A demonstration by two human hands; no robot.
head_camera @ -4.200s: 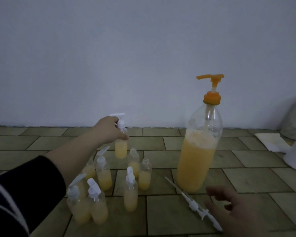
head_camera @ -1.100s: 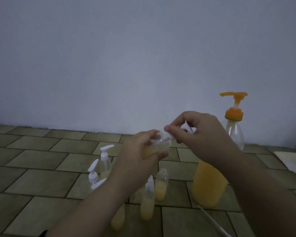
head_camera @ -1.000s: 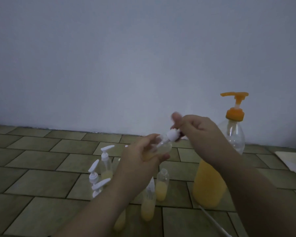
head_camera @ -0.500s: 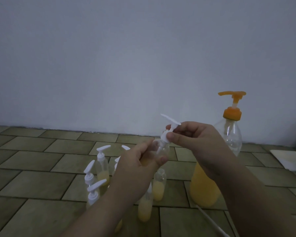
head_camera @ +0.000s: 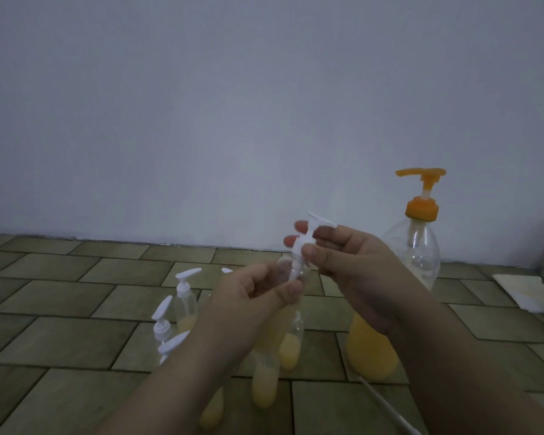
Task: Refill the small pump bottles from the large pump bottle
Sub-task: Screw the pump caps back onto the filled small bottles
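A: Left hand (head_camera: 252, 293) grips small bottle (head_camera: 291, 273) mid-air; right hand (head_camera: 352, 265) fingers pinch its white pump (head_camera: 307, 243).

B: Large pump bottle (head_camera: 399, 296)?

A: On the floor (head_camera: 60, 309), right, near the wall (other small bottles (head_camera: 186, 302) left of it).

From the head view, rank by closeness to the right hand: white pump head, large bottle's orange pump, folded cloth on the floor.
1. white pump head: pinched in the right hand itself.
2. orange pump: up and to its right, atop the large bottle.
3. folded cloth: far right on the tiled floor.
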